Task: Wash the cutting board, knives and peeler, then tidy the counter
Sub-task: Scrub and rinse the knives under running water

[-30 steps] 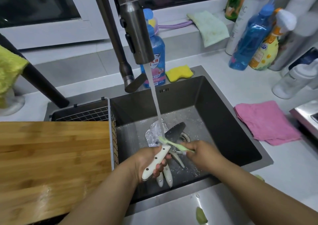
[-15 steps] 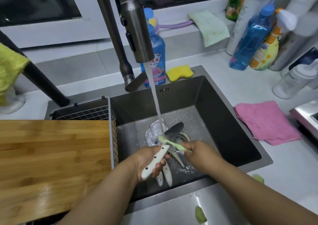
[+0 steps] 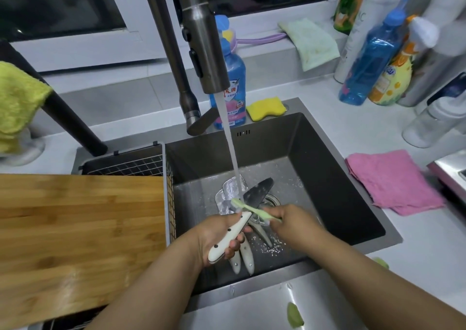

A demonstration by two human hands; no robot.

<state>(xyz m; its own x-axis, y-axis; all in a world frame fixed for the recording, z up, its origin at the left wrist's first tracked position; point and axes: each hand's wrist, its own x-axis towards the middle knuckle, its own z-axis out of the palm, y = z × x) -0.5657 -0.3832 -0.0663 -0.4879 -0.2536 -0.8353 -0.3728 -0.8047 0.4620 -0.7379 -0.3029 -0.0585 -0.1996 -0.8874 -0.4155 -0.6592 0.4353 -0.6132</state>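
Over the steel sink (image 3: 338, 191) my left hand (image 3: 214, 236) grips the white riveted handle of a knife (image 3: 230, 236), its blade under the running water. My right hand (image 3: 292, 220) holds a light green toothbrush (image 3: 252, 208) with its bristle end on the blade near the handle. More white-handled knives (image 3: 245, 256) lie on the sink floor, with a dark blade (image 3: 258, 192) and a wet silver blade (image 3: 233, 187) pointing toward the drain. The wooden cutting board (image 3: 75, 233) rests over the sink's left side on a wire rack (image 3: 126, 164).
The faucet (image 3: 201, 47) runs at the top centre. Behind the sink stand a blue soap bottle (image 3: 230, 82) and a yellow sponge (image 3: 267, 107). A pink cloth (image 3: 393, 180) lies on the right counter, with cleaning bottles (image 3: 373, 57) behind. Green peel scraps (image 3: 295, 315) lie at the front edge.
The toothbrush shifts slightly along the knife blade under the water; both hands stay in nearly the same place.
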